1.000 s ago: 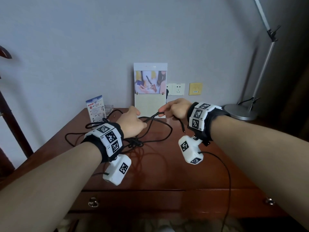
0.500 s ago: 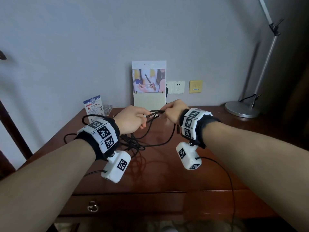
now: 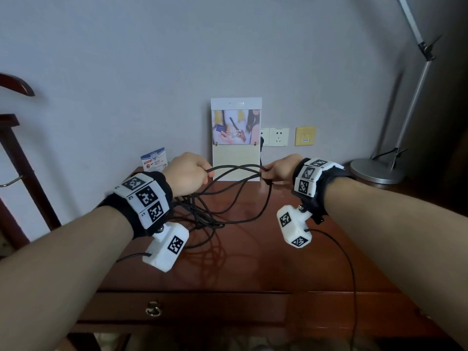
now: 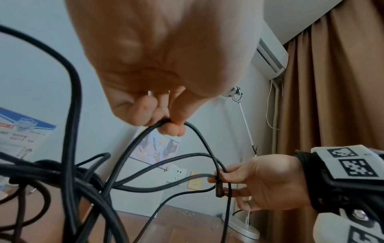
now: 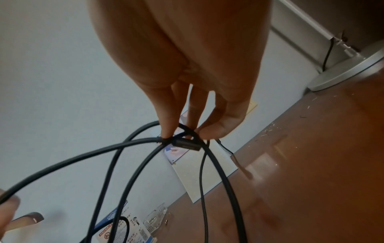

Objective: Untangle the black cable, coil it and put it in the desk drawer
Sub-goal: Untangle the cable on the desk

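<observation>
**Hands draw apart, cable strands stretch out**

Half a second ago the two hands met over the desk (image 3: pixel 253 262); now they are well apart, and several strands of the black cable (image 3: pixel 235 171) span the gap. That reads as the untangling step under way, with coiling not yet begun.

The left hand (image 3: pixel 187 177) has its grip curled round one strand; the right hand (image 3: pixel 279 169) pinches a crossing of strands beside a small dark connector (image 5: pixel 186 143). The rest hangs in a knotted clump (image 3: pixel 202 216) above the glossy red-brown wood (the drawer (image 3: pixel 192 307), with its ring pull, is closed). The cable is thin, round, matte and limp.
</observation>
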